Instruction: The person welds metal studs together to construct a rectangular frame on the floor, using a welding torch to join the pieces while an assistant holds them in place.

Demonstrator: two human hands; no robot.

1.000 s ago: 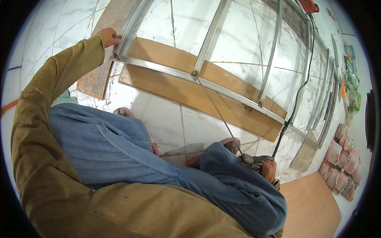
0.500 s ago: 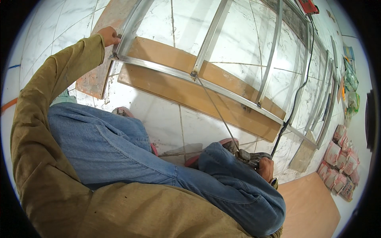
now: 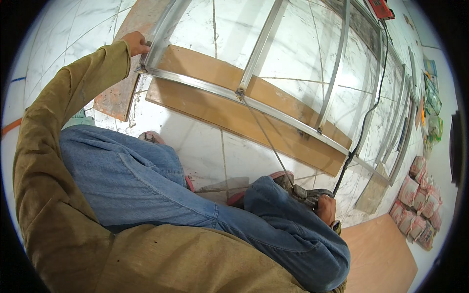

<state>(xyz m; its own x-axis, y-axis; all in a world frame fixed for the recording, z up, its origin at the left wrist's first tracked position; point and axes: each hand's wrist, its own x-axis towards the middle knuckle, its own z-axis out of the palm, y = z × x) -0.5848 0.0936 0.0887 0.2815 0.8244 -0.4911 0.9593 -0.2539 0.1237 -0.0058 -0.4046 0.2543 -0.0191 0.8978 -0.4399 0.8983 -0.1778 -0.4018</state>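
Observation:
A metal frame (image 3: pixel 195 83) of long rails and crossbars spreads across the floor in front of me. At its left end my left hand (image 3: pixel 136 44) is closed on the side rail. Low on the right, my right hand (image 3: pixel 326 209) grips a welding electrode holder (image 3: pixel 308 194), partly hidden by my knee. From its jaws a long thin welding rod (image 3: pixel 268 136) slants up and left. The rod's tip is at a joint (image 3: pixel 240 93) where a crossbar meets the near rail; whether it touches cannot be made out.
Brown boards (image 3: pixel 200 105) lie under the near rail, and a worn plank (image 3: pixel 115 100) under the left end. A black cable (image 3: pixel 366 129) runs from the holder over the frame toward a red device (image 3: pixel 381 9). Stacked packets (image 3: pixel 417 200) and a plywood sheet (image 3: pixel 381 254) are at right.

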